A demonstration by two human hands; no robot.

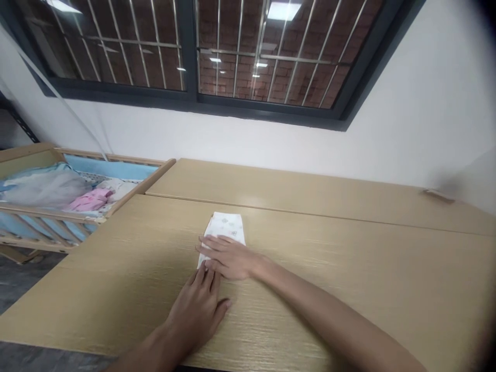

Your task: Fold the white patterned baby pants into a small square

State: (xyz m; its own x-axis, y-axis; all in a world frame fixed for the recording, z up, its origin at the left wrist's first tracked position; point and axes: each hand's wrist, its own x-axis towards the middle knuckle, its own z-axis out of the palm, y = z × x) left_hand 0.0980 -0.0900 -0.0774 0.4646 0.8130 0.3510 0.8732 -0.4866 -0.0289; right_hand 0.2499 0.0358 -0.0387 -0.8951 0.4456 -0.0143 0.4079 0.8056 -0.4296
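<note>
A small white folded cloth [227, 225] with a faint grey print lies flat on the wooden table [318, 279]. Across its middle and near part rests my right hand [228, 257], palm down with fingers stretched to the left. My left hand [199, 299] lies at the cloth's near edge, its fingers pointing away from me and the thumb out to the right. The fingertips of the left hand touch or nearly touch the right hand's thumb. Part of the cloth is hidden beneath the right hand.
To the left stands a wooden crib [135, 187] with blue padding, holding a pink cloth [91, 200] and pale netting [50, 187]. A second wooden surface [271, 186] runs along the white wall under a barred window. A small flat object [438, 195] lies at the far right.
</note>
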